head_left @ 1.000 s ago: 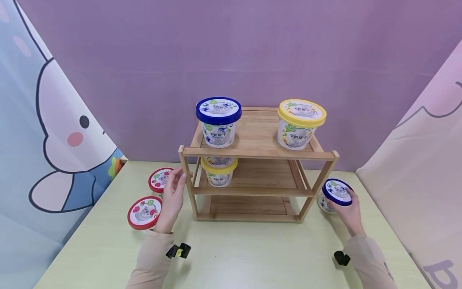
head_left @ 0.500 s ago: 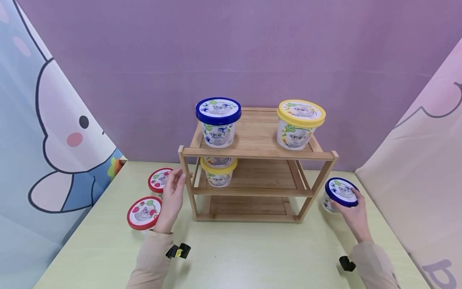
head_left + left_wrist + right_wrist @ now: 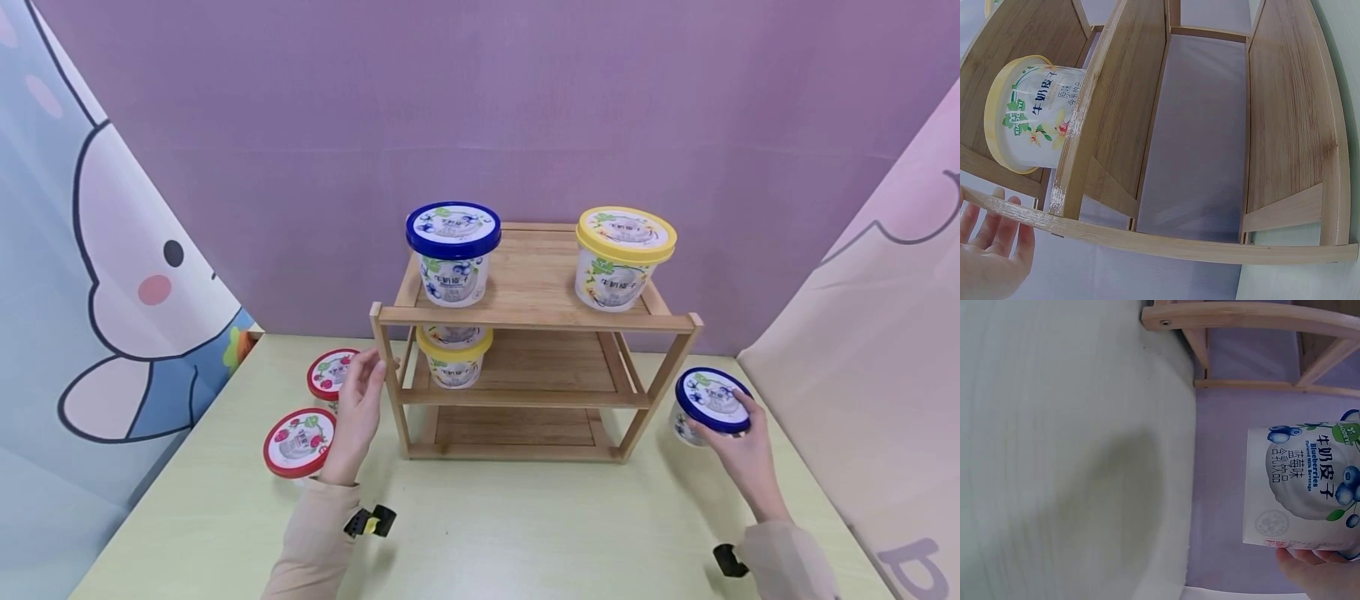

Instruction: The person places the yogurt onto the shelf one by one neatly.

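Site type: indoor tabletop booth, screened on three sides; purple backdrop [image 3: 480, 100] at the rear; cartoon-printed left curtain [image 3: 60, 292]; pale, printed right curtain [image 3: 877, 350]; light green table [image 3: 525, 525] between them, supporting a three-tier wooden rack [image 3: 536, 317]; surrounding room type cannot be determined.

On the blue-lidded tub [image 3: 1310, 481] near the right edge of the surface [image 3: 480, 533], one can read 牛奶皮子 in large dark characters, with "Blueberries" and "Flavored Milk Beverage" in blue, and 蓝莓味 and 含乳饮品. The writing on its green patch is not clear to me. On the middle level of the wooden rack [image 3: 525, 315], by its left edge, the yellow-lidded tub [image 3: 1038, 115] shows 牛奶皮子 and 原味. On the top level, both the left-side tub [image 3: 455, 279] and the right-side tub [image 3: 615, 279] bear 牛奶皮子. The print on the two red-lidded tubs [image 3: 297, 442], near the surface's left edge, is too small for sure reading.
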`<state>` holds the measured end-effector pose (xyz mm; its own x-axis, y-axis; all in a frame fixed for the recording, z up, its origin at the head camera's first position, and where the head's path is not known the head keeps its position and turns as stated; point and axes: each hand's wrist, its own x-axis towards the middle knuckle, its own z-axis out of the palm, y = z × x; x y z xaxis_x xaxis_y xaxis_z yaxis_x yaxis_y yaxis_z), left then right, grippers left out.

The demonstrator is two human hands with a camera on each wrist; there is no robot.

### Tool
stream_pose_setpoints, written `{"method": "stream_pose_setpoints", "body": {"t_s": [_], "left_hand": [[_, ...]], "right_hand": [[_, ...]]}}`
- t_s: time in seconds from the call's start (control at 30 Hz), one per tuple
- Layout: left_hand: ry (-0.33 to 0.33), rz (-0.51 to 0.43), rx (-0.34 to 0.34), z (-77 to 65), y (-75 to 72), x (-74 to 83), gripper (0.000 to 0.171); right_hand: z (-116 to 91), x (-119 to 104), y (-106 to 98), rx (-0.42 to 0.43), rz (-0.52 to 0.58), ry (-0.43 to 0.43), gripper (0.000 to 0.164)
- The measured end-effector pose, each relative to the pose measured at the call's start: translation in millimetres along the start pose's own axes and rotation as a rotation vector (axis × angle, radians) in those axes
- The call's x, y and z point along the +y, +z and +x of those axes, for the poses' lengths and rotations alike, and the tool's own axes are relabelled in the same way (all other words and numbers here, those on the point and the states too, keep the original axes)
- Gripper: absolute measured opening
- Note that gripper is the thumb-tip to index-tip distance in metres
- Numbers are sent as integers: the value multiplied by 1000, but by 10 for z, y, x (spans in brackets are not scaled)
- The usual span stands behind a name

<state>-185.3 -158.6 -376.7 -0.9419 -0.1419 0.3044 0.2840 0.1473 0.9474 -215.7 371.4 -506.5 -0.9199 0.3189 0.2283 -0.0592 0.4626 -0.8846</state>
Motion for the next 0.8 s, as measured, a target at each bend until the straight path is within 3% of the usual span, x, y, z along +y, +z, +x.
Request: {"method": "stream_pose_setpoints", "body": {"t_s": [0.13, 0.37, 0.6, 0.73, 0.8], "left_hand": [[4, -3, -2, -2, -2, 5, 36], [6, -8, -8, -9, -1, 16, 36], [12, -13, -8, -9, 3, 16, 36], [13, -13, -5, -5, 3, 17, 36], [13, -14, -5, -5, 3, 17, 36]], "right_hand": [[94, 316, -9, 32, -15, -31, 86], [12, 311, -70, 62, -60, -47, 88], [-648, -1278, -128, 18, -60, 13, 82], [-701, -1316, -153, 16, -72, -11, 82], [-677, -1205, -158, 31, -26, -33, 81]]}}
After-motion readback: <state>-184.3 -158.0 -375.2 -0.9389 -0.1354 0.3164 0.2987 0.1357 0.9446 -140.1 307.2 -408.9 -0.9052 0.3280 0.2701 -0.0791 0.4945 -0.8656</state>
